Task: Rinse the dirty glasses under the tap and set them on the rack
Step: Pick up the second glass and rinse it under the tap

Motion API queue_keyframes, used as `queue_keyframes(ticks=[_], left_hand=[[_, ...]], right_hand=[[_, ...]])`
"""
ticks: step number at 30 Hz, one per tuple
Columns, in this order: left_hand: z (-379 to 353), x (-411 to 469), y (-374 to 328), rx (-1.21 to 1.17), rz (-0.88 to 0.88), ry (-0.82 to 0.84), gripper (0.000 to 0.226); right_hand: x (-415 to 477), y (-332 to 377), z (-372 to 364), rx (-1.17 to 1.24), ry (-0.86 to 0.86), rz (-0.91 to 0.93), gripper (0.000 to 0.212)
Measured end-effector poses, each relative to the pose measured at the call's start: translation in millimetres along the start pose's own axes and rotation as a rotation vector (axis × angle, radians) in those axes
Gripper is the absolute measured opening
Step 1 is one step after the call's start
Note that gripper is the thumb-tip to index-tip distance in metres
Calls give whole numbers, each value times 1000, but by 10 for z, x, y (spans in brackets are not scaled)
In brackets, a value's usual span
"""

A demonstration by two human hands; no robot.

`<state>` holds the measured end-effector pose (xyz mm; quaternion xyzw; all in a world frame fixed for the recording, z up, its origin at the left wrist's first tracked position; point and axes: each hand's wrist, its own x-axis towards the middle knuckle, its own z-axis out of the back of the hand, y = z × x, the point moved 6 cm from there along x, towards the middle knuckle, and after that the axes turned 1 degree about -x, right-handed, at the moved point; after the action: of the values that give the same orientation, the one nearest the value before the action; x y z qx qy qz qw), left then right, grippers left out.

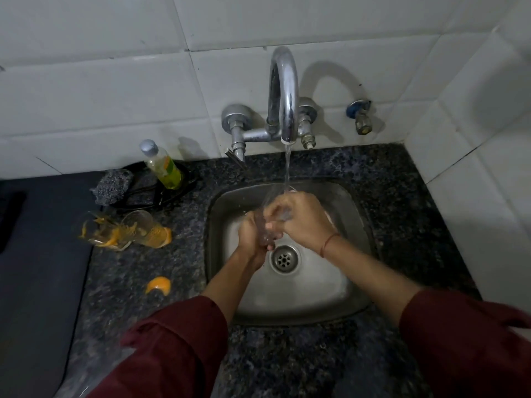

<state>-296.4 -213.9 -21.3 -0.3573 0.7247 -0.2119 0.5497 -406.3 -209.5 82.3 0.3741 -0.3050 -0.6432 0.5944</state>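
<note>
Clear glass (262, 226) held within both sets of fingers under the tap (283, 90) stream; long axis tilted up toward it | left hand (250, 239) curled round base; right hand (298, 219) clamped at rim | dirty glasses (129, 231) lie left of fingers; left hand nearer

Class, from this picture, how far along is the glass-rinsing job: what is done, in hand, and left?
Done: nothing shows; no rinsed glass stands anywhere in view. In hand: the left hand and right hand grip a clear glass under the running tap, over the sink. Left: two glasses smeared with orange pulp lie on the counter beside the sink, unrinsed.
</note>
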Motion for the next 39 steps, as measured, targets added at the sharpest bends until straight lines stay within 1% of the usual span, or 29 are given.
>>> queue_keyframes(ticks=[2, 4, 5, 6, 7, 8, 9, 11, 12, 13, 15, 16, 17, 18, 19, 21, 22, 24, 26, 27, 28, 29, 30, 31, 32, 33, 35, 37, 39], left_hand=[[-1, -39, 48, -31, 63, 23, 28], [-17, -32, 129, -30, 96, 72, 11], [-19, -31, 180, -19, 110, 108, 6], [-29, -65, 227, -12, 127, 135, 12], [-28, -91, 265, -7, 141, 133, 20], [-25, -104, 299, -18, 140, 131, 32], [-26, -121, 306, -9, 142, 129, 41], [17, -136, 270, 80, 155, 109, 49], [60, -117, 225, 149, 148, 83, 51], [97, -95, 146, 231, 124, 62, 53], [141, -5, -86, 346, 14, 15, 50], [151, 28, -233, 373, -64, -23, 45], [131, 35, -396, 398, -148, -53, 38], [94, 39, -561, 428, -237, -72, 36], [46, 42, -715, 460, -318, -87, 39], [-54, 15, -993, 485, -472, -116, 45], [-90, -11, -1108, 489, -536, -149, 42], [-96, -29, -1271, 508, -611, -268, 30], [-75, -19, -1368, 536, -666, -373, 25], [-74, -10, -1403, 552, -692, -403, 25], [-74, 2, -1430, 571, -709, -426, 25], [-81, 8, -1454, 595, -716, -447, 27], [-88, 9, -1472, 623, -715, -470, 29], [-100, 5, -1483, 650, -709, -491, 30], [-112, 1, -1486, 671, -700, -507, 31], [-121, 8, -1478, 684, -685, -518, 31], [-132, 14, -1453, 693, -658, -532, 30], [-137, 25, -1440, 709, -666, -531, 31], [-130, 31, -1446, 740, -683, -526, 33]], right_hand=[[-177, -39, 8, 68, -312, 63, 39], [-320, -152, -48, 73, -490, 73, 59], [-343, -222, -82, 116, -507, 41, 70], [-338, -279, -110, 203, -479, -12, 81], [-327, -314, -152, 322, -418, -74, 86], [-317, -325, -192, 418, -350, -118, 84], [-314, -340, -217, 455, -314, -140, 79], [-321, -425, -229, 463, -341, -216, 72], [-318, -504, -236, 524, -380, -287, 69], [-323, -586, -257, 651, -421, -374, 64], [-317, -726, -364, 959, -467, -560, 41], [-314, -769, -440, 1074, -453, -650, 29], [-316, -801, -522, 1155, -418, -736, 24], [-313, -827, -602, 1225, -381, -796, 26], [-298, -859, -671, 1278, -355, -831, 31], [-243, -875, -773, 1370, -327, -850, 47], [-215, -881, -818, 1424, -331, -853, 54], [-209, -859, -847, 1483, -380, -879, 65], [-206, -837, -834, 1523, -428, -873, 79], [-207, -835, -804, 1514, -455, -863, 81], [-206, -854, -771, 1492, -494, -843, 75], [-212, -861, -719, 1431, -545, -811, 64], [-218, -856, -663, 1329, -581, -763, 56], [-230, -832, -578, 1144, -603, -689, 55], [-245, -774, -486, 894, -594, -583, 59], [-262, -663, -413, 641, -545, -445, 65], [-299, -477, -410, 276, -404, -192, 73], [-353, -408, -439, 74, -342, -34, 77], [-396, -418, -425, 2, -349, 9, 76]])
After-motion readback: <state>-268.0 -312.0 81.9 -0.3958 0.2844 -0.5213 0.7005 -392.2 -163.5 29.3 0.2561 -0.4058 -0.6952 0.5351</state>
